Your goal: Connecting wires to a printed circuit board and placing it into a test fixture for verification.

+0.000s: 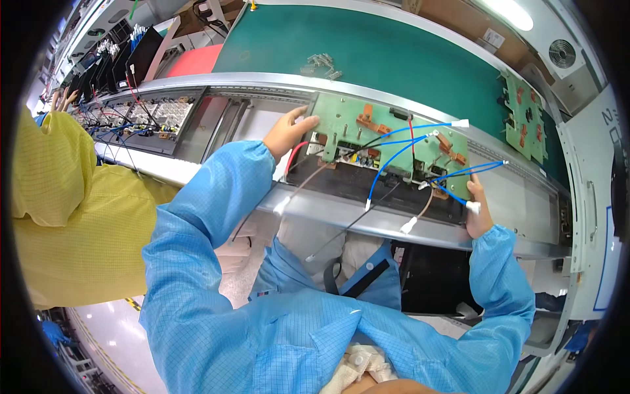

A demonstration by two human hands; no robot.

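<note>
A large green circuit board (pixel 394 125) with orange-brown blocks lies over a black tray (pixel 341 184) on the rail in front of me. Blue, black, red and brown wires with white connectors spread from it, several hanging over the near metal edge. At its upper left edge, my left hand (pixel 290 133) grips the board with curled fingers. My right hand (pixel 480 207) is closed around the right end, its fingertips at the board's lower right corner. The undersides of both grips are hidden.
Beyond the rail runs a green belt (pixel 367 46) with a small pile of clear pieces (pixel 321 65). Another green board (pixel 526 118) rests on it at right. On the left, a person in a yellow sleeve (pixel 65 171) is beside a wired black tray (pixel 157 121).
</note>
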